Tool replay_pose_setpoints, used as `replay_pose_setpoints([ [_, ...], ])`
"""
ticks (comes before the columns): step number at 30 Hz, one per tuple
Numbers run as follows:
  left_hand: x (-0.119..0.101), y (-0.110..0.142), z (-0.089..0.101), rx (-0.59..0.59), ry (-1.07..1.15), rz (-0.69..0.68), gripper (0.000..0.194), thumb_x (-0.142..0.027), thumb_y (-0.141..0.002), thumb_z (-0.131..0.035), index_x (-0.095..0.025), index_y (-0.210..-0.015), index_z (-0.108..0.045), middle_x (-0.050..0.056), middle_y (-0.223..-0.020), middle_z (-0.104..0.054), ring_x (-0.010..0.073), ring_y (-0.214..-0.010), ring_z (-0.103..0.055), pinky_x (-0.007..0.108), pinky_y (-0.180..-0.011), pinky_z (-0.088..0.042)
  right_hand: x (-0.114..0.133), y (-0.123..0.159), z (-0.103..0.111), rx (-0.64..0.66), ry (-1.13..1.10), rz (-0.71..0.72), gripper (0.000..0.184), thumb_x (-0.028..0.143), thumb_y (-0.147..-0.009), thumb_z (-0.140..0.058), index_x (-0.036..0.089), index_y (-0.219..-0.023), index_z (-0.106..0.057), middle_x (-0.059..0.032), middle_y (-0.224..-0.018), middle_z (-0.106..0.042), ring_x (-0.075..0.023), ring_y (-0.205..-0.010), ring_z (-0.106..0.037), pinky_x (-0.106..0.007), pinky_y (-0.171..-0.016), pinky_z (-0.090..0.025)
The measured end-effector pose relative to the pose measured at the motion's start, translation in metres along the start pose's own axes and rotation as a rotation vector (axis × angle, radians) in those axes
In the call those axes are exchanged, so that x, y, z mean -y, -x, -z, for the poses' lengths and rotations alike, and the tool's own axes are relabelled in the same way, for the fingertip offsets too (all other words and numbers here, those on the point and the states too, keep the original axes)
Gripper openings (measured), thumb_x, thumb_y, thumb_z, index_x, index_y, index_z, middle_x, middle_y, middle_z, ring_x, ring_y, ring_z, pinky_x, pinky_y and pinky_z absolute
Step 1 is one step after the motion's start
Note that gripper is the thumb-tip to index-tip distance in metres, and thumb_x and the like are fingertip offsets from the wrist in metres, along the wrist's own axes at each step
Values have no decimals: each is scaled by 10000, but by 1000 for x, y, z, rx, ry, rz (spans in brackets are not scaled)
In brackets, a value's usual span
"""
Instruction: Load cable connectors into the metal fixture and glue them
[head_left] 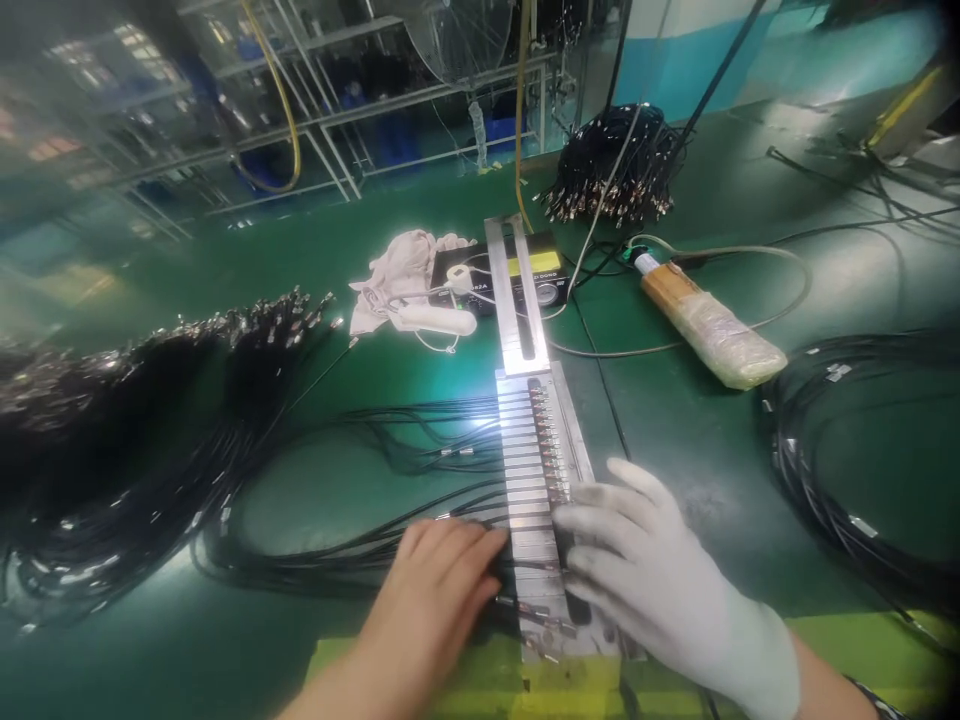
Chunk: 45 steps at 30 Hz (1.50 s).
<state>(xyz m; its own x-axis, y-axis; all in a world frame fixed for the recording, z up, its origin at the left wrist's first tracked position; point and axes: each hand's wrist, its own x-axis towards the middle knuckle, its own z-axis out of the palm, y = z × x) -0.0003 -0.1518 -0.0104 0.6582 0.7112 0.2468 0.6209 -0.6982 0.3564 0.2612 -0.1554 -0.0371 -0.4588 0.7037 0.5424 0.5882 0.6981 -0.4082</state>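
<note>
A slotted metal fixture (529,490) runs lengthwise in front of me, with several thin black cables (360,540) lying across its slots. Small metal cable ends (551,450) line up along its right side. At the fixture's left edge is my left hand (446,590), bare, its fingers closed together over the cables. One cable leads from the fingertips into a slot; the thumb side is partly hidden. My right hand (645,560) wears a white glove with smudged fingers. Those fingers stretch out, apart, over the fixture's right edge near the cable ends.
Bundles of black cables lie at left (247,370), far back (615,165) and right (817,480). A black control box (551,290), a white cloth (405,265) and a plastic-wrapped tool (712,330) are behind the fixture. Yellow-green tape (570,685) covers the near edge.
</note>
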Motion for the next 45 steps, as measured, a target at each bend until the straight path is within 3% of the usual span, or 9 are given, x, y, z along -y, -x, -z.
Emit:
replay_pose_setpoints([
  [3,-10,-16,-7,75,194,104,180,-163,-1001,-455,-198,-1015,-631,33,-842,-668,177,-764,-600,284,-705,-479,-4,0,6,-2,82,8,155,317,-962,-609,226,-844,-653,-1,-1117,-725,-215,-1112,-590,-458,-1192,-174],
  [6,-9,-20,-12,68,325,165,157,-153,-991,-468,-192,-939,-611,32,-828,-636,160,-752,-599,246,-660,-487,-12,5,16,37,148,-70,213,406,-936,-622,210,-1001,-670,-86,-1211,-678,-291,-1184,-554,-546,-1129,-272],
  [8,-5,-20,-16,37,282,124,143,-145,-990,-467,-186,-963,-601,41,-840,-635,166,-759,-596,253,-665,-495,-17,9,20,27,176,-137,242,387,-939,-613,189,-1071,-657,-130,-1230,-648,-322,-1199,-541,-589,-1089,-322],
  [13,1,-23,-25,16,90,-5,154,-135,-994,-456,-167,-997,-607,57,-822,-632,191,-750,-585,305,-684,-516,-23,12,17,0,166,-249,130,249,-939,-584,196,-1041,-646,-125,-1189,-644,-319,-1175,-558,-600,-1050,-380],
  [18,3,-30,-23,8,201,-14,165,-106,-994,-453,-148,-1048,-604,68,-856,-621,169,-775,-585,262,-682,-517,-23,8,14,19,154,-291,123,222,-928,-582,201,-1013,-668,-114,-1183,-642,-321,-1175,-561,-601,-1051,-393],
  [29,4,-26,-33,48,128,-86,178,-70,-982,-446,-130,-1073,-587,75,-856,-628,180,-762,-557,280,-666,-506,-23,7,16,11,96,-299,117,175,-913,-575,187,-986,-666,-122,-1175,-639,-316,-1153,-559,-586,-1021,-426],
  [45,5,-30,-30,42,161,-151,242,-89,-1011,-389,-123,-1114,-606,97,-915,-656,170,-787,-565,260,-703,-506,-11,12,19,34,-16,-207,255,71,-884,-502,211,-1003,-679,-119,-1218,-623,-306,-1149,-545,-569,-964,-492],
])
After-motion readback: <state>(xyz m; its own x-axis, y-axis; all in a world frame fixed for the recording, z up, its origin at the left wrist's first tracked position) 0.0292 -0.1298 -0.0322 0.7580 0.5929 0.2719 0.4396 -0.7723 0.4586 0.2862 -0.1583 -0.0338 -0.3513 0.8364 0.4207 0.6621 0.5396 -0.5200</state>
